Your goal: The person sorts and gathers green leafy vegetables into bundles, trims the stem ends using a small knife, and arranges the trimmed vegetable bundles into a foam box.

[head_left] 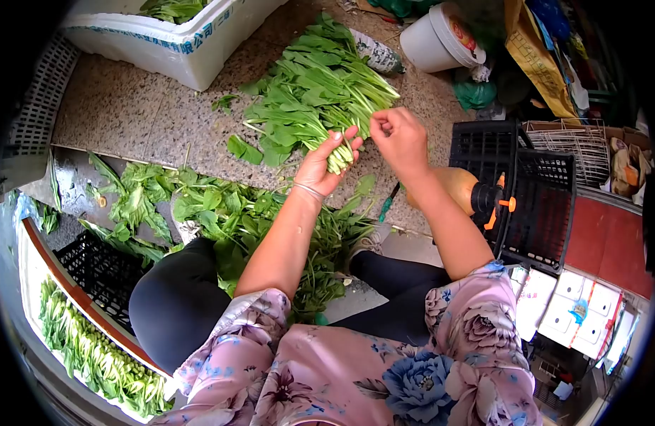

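The largest thing is the speckled stone ledge (129, 113), and on it stands the white foam box (193, 60), from which I give all places. Below the box, on the floor, a wide spread of loose greens (232, 213) lies around the feet. To the right of the box, on the ledge, is the pile of greens (320, 71), its paler stems pointing mostly away from the box. Farther to the right of the box, past the pile, stands a white bucket (430, 44).

The right hand (404, 140) is farther from the box than the left; its fingers are curled narrow, and I cannot tell if they pinch something thin. The left hand (319, 169), below and right of the box, is half closed — it holds a handful of stems (339, 162) between thumb and fingers. A loose leaf (244, 150) lies between the box and this hand.

In my judgement, the step in hand is gathering and tidying this handful. The next move calls for a steady left hold and a light right pinch — tender stems could bend easily.
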Demonstrator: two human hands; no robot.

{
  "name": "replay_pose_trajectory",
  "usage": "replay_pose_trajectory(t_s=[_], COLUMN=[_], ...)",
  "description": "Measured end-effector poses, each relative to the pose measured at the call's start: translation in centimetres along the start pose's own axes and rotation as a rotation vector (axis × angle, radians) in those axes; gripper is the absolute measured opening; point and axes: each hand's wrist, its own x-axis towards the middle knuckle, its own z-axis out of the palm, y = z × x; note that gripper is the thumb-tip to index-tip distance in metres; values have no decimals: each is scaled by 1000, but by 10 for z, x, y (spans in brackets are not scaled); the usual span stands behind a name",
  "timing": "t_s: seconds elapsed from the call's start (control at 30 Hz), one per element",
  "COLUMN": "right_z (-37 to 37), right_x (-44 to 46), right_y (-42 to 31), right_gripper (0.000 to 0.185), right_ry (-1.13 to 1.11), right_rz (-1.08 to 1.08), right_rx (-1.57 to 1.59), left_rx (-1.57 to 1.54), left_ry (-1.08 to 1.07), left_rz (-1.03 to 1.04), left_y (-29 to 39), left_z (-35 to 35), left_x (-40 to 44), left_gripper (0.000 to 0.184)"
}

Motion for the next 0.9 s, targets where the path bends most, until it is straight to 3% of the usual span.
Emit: replay_pose_trajectory(t_s=[0.07,0.17,0.43,0.5,0.53,0.6,0.73,0.8,0.9], right_z=[-1,2,11,12,14,20,23,19,24], right_x=[-11,-20,-31,-32,-32,-30,-26,-19,-16], right_y=[-7,-8,1,5,10,21,15,4,6], right_gripper=[8,8,16,20,20,22,22,23,21], right_ry=[-26,-103,-187,-195,-198,-177,-156,-336,-490], right_rz=[-256,-398,-438,7,9,269,339,887,963], right_rx=[-118,-189,-118,41,42,275,537,618,605], left_rx=[27,74,323,257,251,250,259,268,293], left_ry=[-12,19,288,117,126,116,120,122,156], left_rz=[-11,-9,-24,-46,-42,-50,-46,-50,-44], left_y=[0,1,11,12,11,10,7,7,6], left_z=[-2,-1,8,3,3,2,-2,-3,-1], left_x=[2,5,13,17,18,20,22,21,18], left_gripper=[23,30,17,18,20,20,21,21,21])
